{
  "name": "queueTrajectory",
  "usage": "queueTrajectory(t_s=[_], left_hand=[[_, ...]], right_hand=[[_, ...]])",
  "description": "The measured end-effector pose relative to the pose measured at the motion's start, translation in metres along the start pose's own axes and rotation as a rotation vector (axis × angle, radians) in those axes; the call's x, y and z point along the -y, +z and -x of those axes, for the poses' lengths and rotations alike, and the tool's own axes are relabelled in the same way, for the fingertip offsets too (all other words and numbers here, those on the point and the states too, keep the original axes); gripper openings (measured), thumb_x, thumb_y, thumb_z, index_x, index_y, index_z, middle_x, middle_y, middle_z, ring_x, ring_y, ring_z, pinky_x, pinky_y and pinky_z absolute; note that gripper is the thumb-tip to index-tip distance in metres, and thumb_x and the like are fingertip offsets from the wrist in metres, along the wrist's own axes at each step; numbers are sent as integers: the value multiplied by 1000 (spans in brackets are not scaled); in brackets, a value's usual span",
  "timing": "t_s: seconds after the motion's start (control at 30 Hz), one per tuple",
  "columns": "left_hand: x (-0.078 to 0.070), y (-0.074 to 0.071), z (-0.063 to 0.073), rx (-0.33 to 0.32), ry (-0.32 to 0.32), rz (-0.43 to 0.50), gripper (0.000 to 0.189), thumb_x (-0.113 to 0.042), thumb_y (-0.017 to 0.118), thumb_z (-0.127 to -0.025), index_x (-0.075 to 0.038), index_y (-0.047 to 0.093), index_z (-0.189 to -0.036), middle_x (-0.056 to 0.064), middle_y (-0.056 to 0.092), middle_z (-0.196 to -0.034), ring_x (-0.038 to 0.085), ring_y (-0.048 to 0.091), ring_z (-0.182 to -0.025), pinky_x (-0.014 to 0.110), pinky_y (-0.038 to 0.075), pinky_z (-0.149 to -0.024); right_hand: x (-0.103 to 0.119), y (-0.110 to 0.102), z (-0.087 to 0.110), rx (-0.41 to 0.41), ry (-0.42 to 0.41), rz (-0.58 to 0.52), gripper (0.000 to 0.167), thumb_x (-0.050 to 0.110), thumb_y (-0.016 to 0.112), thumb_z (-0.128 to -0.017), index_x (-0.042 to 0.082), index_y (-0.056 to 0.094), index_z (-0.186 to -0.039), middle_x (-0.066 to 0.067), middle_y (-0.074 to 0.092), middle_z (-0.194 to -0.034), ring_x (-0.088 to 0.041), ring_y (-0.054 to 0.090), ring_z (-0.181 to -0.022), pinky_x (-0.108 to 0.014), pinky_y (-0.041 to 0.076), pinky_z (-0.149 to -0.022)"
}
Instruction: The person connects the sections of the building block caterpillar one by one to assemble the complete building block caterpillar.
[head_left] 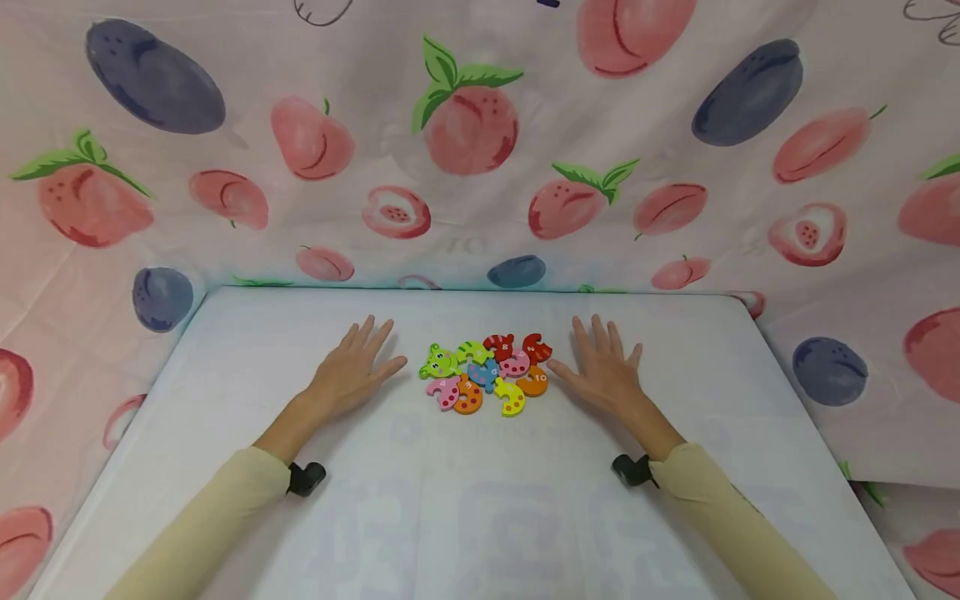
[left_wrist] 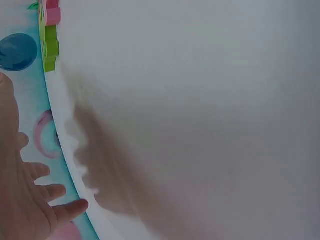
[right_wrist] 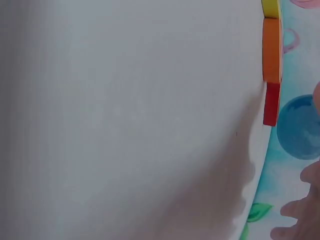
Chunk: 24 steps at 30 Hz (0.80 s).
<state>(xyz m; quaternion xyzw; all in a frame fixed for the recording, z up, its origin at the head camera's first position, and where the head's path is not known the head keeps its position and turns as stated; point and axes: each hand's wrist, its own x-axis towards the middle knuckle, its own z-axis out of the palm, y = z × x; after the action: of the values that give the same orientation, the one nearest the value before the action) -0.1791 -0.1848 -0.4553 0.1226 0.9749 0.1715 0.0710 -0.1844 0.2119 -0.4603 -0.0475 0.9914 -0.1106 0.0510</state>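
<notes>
Several flat, curved puzzle pieces, some with numbers, lie grouped on the white table (head_left: 480, 517). Among them are a green piece with a smiling face (head_left: 438, 362), a blue one (head_left: 483, 374), a yellow one (head_left: 512, 397) and an orange one marked 10 (head_left: 533, 381). To the left of the group is my left hand (head_left: 354, 372), fingers straight and spread, holding nothing. My right hand (head_left: 607, 371) is likewise spread and holds nothing; its thumb comes close to the red and orange pieces. Orange (right_wrist: 271, 50) and red piece edges show in the right wrist view.
A fruit-print cloth (head_left: 480, 217) hangs behind the table and at both sides. Dark wrist devices (head_left: 307, 479) sit at the cuffs of both beige sleeves (head_left: 217, 517). Each hand casts a shadow on the tabletop.
</notes>
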Motion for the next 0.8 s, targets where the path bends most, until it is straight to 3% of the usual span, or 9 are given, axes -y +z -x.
queueTrajectory(t_s=[0.23, 0.4, 0.5, 0.67, 0.8], left_hand=[[-13, 0, -4, 8, 46, 110, 76, -62, 41, -96, -25, 16, -157, 9, 16, -164, 36, 20, -150, 63, 26, -115], [-16, 5, -8, 59, 140, 195, 68, -54, 47, -97, -27, 23, -155, 3, 22, -163, 29, 21, -150, 58, 26, -117], [-18, 8, -12, 91, 202, 278, 64, -45, 54, -97, -25, 29, -153, 1, 28, -160, 27, 24, -149, 55, 25, -119], [-21, 15, -21, 117, 290, 396, 59, -33, 58, -97, -17, 37, -150, 2, 36, -157, 25, 29, -147, 51, 26, -120], [-24, 17, -25, 137, 284, 457, 59, -31, 59, -97, -16, 37, -150, 2, 36, -156, 26, 29, -148, 51, 25, -120]], right_hand=[[6, 3, -2, -11, -59, -172, 88, 59, 51, -91, 13, 16, -156, -22, 18, -161, -44, 21, -146, -66, 21, -115], [9, 8, -6, 10, -152, -394, 80, 43, 57, -94, 10, 18, -155, -18, 26, -159, -38, 28, -145, -60, 30, -114], [10, 11, -9, 9, -200, -469, 77, 37, 59, -95, 7, 20, -154, -18, 29, -158, -36, 31, -144, -57, 32, -114], [12, 13, -14, 37, -139, -659, 73, 35, 58, -97, 11, 21, -154, -15, 31, -157, -33, 31, -145, -53, 31, -116], [9, 15, -21, 65, -61, -787, 70, 33, 57, -98, 16, 20, -155, -11, 32, -158, -30, 31, -146, -49, 29, -119]])
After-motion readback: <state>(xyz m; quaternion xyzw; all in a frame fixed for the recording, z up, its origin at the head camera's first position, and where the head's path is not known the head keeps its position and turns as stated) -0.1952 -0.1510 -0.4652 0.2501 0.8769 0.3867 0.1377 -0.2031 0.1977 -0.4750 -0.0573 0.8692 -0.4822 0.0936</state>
